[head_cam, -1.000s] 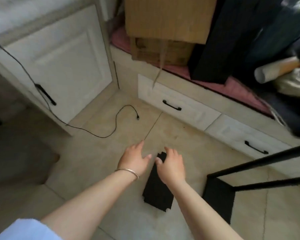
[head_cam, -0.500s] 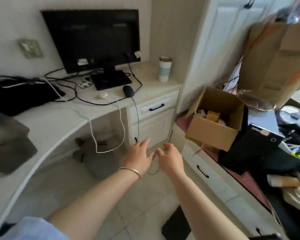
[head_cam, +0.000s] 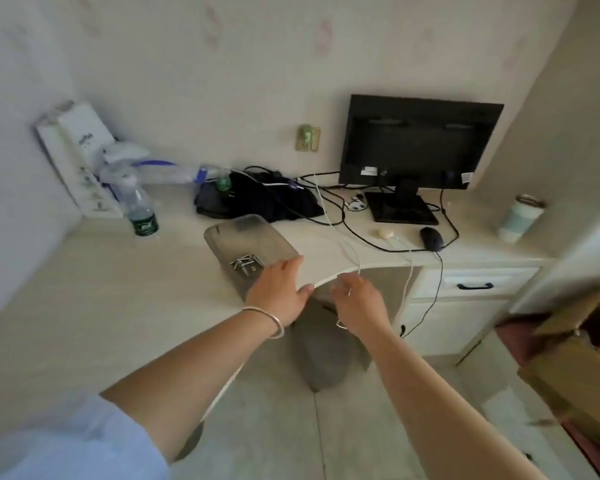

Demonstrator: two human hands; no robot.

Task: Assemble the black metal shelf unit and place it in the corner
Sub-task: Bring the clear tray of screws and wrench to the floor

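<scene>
The pale curved desk [head_cam: 84,306] carries a black monitor [head_cam: 418,142], a water bottle [head_cam: 141,211] and a clear bag [head_cam: 250,247] of metal fittings [head_cam: 246,265] near its edge. The left hand [head_cam: 279,292] reaches over that bag, fingers spread and loose. The right hand [head_cam: 357,303] hangs beside it, fingers relaxed, holding nothing. No shelf unit shows.

Two hands, left hand [head_cam: 278,293] and right hand [head_cam: 359,304], one black screen [head_cam: 418,142], one mouse [head_cam: 431,238], one water bottle [head_cam: 140,210], one cup [head_cam: 521,218], one clear bag of screws [head_cam: 248,252], one bracelet [head_cam: 269,318], one wall plug [head_cam: 307,138]
</scene>
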